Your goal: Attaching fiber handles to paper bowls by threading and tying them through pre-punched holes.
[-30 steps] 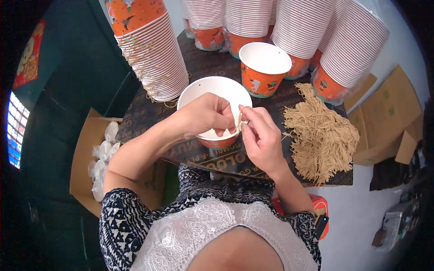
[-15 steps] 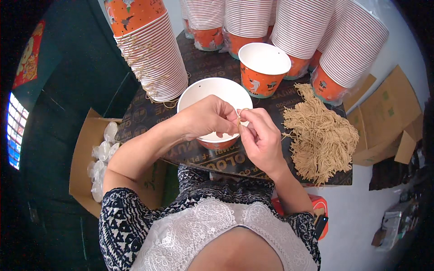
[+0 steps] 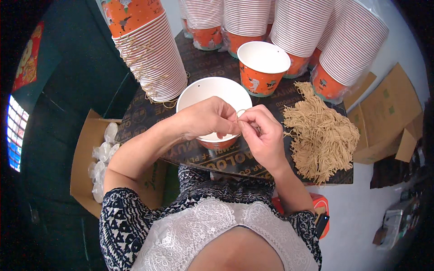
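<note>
My left hand (image 3: 212, 118) and my right hand (image 3: 262, 132) meet over the near right rim of a white-lined orange paper bucket (image 3: 190, 95). Both are closed, thumbs and forefingers pinching a tan cord (image 3: 242, 111) that makes a small loop between them. The cord's ends are hidden by my fingers. A small dark hole shows in the bucket's far wall. Behind it stands a second orange paper bucket (image 3: 257, 80) with its mouth up. Right of my right hand lies a heap of tan cords (image 3: 321, 135).
At the left rises a tall stack of upside-down buckets (image 3: 153, 58) with cords hanging along its side. Several plastic-wrapped bucket stacks (image 3: 305, 27) line the table's back. A carton (image 3: 83, 167) of clear-wrapped pieces stands at the left; an open carton (image 3: 389, 117) is at the right.
My right fingers have shifted slightly against the left ones, and the cord's loop now shows rounder above the pinch. The buckets and the cord heap stay in place.
</note>
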A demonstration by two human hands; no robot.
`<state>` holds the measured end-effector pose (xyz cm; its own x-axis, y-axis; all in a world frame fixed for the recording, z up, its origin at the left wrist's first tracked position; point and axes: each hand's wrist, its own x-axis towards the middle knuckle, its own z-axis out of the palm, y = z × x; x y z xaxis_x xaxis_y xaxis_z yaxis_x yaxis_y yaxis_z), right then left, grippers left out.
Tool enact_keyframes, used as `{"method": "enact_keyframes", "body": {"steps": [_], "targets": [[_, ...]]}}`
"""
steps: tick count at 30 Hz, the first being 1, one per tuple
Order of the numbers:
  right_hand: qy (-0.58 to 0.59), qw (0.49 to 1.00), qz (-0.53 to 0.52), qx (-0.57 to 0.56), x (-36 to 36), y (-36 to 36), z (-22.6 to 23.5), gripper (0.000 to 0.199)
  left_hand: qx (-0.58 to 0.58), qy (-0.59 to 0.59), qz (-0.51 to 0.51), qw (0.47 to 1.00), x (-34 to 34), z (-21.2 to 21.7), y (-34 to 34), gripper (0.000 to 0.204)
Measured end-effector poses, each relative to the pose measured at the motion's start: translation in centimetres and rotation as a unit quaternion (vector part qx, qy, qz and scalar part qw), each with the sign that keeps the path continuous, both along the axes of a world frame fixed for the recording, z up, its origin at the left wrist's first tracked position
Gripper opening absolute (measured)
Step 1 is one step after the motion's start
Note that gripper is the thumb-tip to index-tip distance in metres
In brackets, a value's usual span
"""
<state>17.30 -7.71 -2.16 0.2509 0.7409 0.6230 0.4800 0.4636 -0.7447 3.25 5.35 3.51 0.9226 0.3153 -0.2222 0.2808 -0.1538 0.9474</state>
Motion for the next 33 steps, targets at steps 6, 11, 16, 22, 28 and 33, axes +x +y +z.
{"method": "enact_keyframes", "body": {"steps": [6,11,16,22,28,33], "targets": [[0.065,0.998,0.024,0.012,-0.3,0.5,-0.8,0.012,-0.065,-0.018,-0.03,0.997,0.0,-0.9,0.3,0.026],[0.055,0.998,0.011,0.016,-0.3,0.3,-0.5,0.011,-0.063,-0.032,-0.043,0.997,0.0,-1.2,0.2,0.029],[0.03,0.999,-0.007,0.026,0.0,0.3,-0.8,0.006,-0.071,-0.033,-0.045,0.996,0.0,-1.4,0.5,0.026],[0.017,1.0,-0.009,0.005,0.0,0.1,-0.4,0.004,-0.083,-0.027,-0.038,0.995,0.1,-1.0,0.2,0.022],[-0.019,0.998,-0.038,0.041,-0.2,-0.3,-0.3,0.005,-0.07,-0.018,-0.029,0.997,0.1,-1.2,0.4,0.021],[-0.075,0.992,-0.06,0.083,-0.8,-0.6,-0.5,0.009,-0.083,-0.031,-0.023,0.996,0.1,-1.0,0.5,0.018]]}}
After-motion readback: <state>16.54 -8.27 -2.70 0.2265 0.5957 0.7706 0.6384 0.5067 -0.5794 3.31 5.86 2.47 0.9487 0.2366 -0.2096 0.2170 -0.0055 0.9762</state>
